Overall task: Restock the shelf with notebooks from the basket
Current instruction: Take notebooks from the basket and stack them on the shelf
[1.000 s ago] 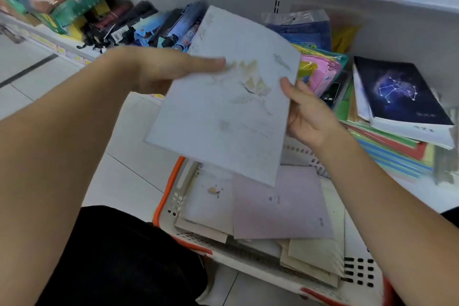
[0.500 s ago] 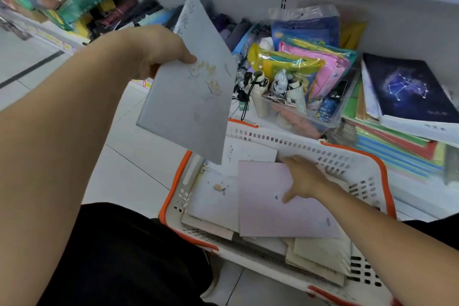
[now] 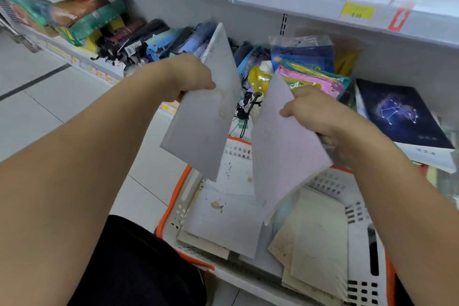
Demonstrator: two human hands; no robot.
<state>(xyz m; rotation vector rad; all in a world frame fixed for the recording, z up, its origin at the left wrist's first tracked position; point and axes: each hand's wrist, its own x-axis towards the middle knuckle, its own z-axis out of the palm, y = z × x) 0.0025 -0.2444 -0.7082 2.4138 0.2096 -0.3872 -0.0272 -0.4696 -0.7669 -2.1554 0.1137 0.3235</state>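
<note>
I see L hand w/ thin grey notebook left of R hand w/ thin lilac notebook, both above white orange-rimmed plastic basket. Pale loose notebooks in it. White metal shelf behind; dark constellation-cover notebook at right.

Bright, even store light falls soft with barely a shadow, though everything looks slightly smeared and the shelves bow near the edges.

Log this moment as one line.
left hand: holds grey notebook | right hand: holds lilac notebook | both above orange-rimmed white basket
</note>
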